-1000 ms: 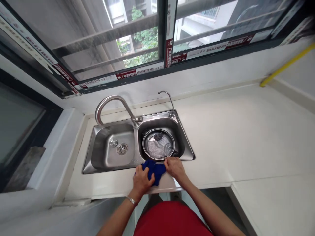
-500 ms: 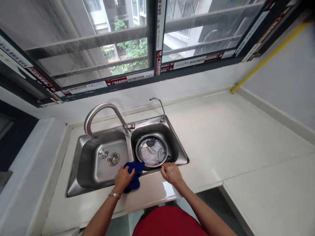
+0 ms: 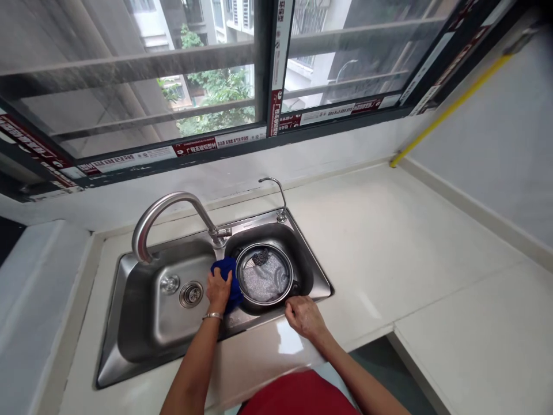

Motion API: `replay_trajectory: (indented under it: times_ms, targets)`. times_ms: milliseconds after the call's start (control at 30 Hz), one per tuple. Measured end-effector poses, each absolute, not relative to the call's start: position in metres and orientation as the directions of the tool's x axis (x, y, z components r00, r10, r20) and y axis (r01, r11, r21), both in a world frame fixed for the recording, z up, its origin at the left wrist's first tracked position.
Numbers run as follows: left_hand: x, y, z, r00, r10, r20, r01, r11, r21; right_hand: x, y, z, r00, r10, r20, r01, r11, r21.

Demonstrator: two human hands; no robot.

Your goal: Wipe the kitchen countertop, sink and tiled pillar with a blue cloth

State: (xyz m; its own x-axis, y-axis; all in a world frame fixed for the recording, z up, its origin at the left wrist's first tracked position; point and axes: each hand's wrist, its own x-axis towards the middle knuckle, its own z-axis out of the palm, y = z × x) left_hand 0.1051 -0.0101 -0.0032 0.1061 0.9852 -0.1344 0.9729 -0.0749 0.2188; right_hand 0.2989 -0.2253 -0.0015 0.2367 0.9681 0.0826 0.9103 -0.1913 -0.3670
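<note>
My left hand [image 3: 219,288] is closed on a blue cloth [image 3: 234,291], pressing it against the divider between the two basins of the steel sink [image 3: 322,282]. In the right basin sits a round pot [image 3: 290,264] with a shiny rim and dark handles, just right of the cloth. Inside the pot lie a grey, glittery cloth [image 3: 265,280], a dark scrubber [image 3: 260,257] and a small perforated piece [image 3: 249,263]. My right hand [image 3: 305,316] rests as a fist on the front edge of the sink, near the pot's right handle; nothing shows in it.
A curved faucet [image 3: 173,199] arches over the left basin, where a drain [image 3: 190,294] shows. A thin tap [image 3: 280,193] stands at the back right corner. White countertop [image 3: 380,242] stretches right toward a yellow pipe [image 3: 449,112]. Windows [image 3: 216,69] line the back.
My left hand has moved the blue cloth from the sink's front edge back onto the divider. My right hand stays at the front edge. The view has shifted slightly.
</note>
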Motion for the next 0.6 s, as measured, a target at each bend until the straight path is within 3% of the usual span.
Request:
replay_trajectory:
  times_ms: [333,600]
  targets:
    - [0.132,0.064,-0.002,0.105,0.989,-0.102,0.96,-0.074,0.269,0.297,-0.222,-0.005,0.271,0.961,0.055,0.9,-0.233,-0.369]
    - [0.12,0.057,0.001,0.125,0.988,-0.095,0.934,-0.085,0.347,0.295,-0.222,-0.009,0.293,0.954,0.07,0.903,-0.252,-0.348]
